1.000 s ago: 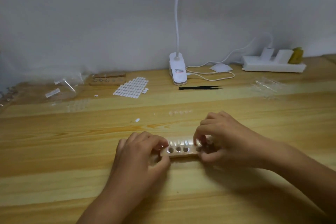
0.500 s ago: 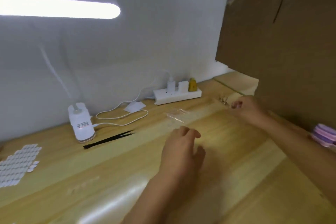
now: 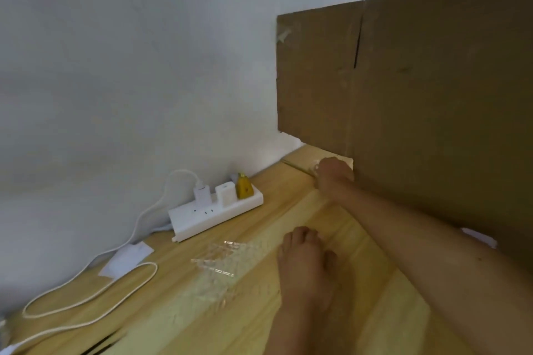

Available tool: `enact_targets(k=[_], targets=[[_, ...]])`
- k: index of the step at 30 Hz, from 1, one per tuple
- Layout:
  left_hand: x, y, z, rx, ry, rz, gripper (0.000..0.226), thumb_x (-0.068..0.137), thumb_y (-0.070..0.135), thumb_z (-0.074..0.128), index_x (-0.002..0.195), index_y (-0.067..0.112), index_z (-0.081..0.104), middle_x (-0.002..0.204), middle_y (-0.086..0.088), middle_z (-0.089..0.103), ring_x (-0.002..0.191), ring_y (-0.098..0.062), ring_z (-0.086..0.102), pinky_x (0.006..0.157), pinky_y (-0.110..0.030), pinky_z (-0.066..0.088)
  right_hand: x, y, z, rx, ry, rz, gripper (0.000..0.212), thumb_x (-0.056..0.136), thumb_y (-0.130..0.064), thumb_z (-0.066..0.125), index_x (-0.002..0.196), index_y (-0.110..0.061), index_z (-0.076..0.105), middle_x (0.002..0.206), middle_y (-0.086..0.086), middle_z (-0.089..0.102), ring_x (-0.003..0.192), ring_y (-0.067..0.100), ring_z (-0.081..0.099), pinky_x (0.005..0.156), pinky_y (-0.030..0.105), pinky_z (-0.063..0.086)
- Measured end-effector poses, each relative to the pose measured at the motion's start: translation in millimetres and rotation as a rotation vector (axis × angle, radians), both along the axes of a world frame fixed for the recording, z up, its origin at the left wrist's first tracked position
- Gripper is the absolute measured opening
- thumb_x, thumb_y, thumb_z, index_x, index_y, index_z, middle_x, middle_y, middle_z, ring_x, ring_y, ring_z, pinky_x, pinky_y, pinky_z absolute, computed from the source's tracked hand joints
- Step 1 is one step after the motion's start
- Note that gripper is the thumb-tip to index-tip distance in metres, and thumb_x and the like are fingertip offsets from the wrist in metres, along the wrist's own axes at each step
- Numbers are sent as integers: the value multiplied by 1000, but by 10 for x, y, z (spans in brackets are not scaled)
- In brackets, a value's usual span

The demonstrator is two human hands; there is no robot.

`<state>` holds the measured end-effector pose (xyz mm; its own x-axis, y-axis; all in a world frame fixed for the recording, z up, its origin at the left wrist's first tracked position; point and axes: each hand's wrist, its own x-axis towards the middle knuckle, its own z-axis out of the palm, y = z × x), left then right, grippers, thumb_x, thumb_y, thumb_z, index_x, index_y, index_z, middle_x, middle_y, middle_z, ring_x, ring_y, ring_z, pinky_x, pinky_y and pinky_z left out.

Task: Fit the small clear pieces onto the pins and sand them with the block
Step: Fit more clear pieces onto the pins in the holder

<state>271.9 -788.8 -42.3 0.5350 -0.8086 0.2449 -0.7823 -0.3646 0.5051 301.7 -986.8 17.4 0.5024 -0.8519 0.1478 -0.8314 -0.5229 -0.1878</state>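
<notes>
The left hand [image 3: 306, 264] lies palm down on the wooden table [image 3: 375, 311], fingers loose and slightly spread, holding nothing; the right hand [image 3: 332, 176] is stretched out to the far corner, at the foot of the cardboard sheet [image 3: 432, 101], its fingers curled away from the camera, so whether it grips anything cannot be told; clear packets [image 3: 219, 262], too blurred to show their contents, lie just left of the left hand, near the power strip [image 3: 215, 215]; a white cable [image 3: 86, 297] loops further left.

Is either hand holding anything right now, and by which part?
Left hand rests open on the table, holding nothing. Right hand is curled beside the cardboard; any hold cannot be told.
</notes>
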Motion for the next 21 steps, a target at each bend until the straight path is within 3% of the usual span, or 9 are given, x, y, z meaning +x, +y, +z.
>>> enact_targets(k=[6,10,12,14,18,21], targets=[[-10,-6,-43,-87,18,-18,38,89,33,53,125,25,58,129,7,50,119,-17,42,100,-30,31,116,-179,-83,-11,-12,-85,31,106,-14,42,128,-3,61,131,16,63,122,32,60,96,38,49],[13,-15,-12,-97,93,-4,33,86,35,56,117,25,62,126,6,52,117,-17,44,97,-31,32,164,-63,-93,15,100,-35,42,104,-10,42,145,1,43,145,20,50,133,35,50,104,40,45],[46,41,68,-56,212,-54,26,88,32,60,112,23,66,126,4,56,116,-18,48,100,-33,38,134,52,-53,23,158,-4,52,103,-8,44,151,5,29,155,23,36,140,36,42,109,40,41],[126,207,202,-96,359,-155,18,91,20,62,106,16,70,116,-2,65,106,-18,60,96,-39,50,49,192,32,-11,235,45,52,103,-9,45,151,4,31,157,23,33,141,35,41,109,38,41],[326,857,544,-179,221,-156,17,91,13,61,100,18,74,106,5,70,93,-1,59,84,-17,48,-173,524,236,-44,319,195,28,99,-10,49,123,-6,63,120,10,62,112,27,61,86,32,50],[303,1637,823,-290,123,-100,15,89,13,61,94,19,74,96,7,71,88,-3,61,79,-22,49,-194,1011,403,-61,276,454,16,94,-22,58,106,-13,65,81,-6,52,79,16,58,64,27,44]])
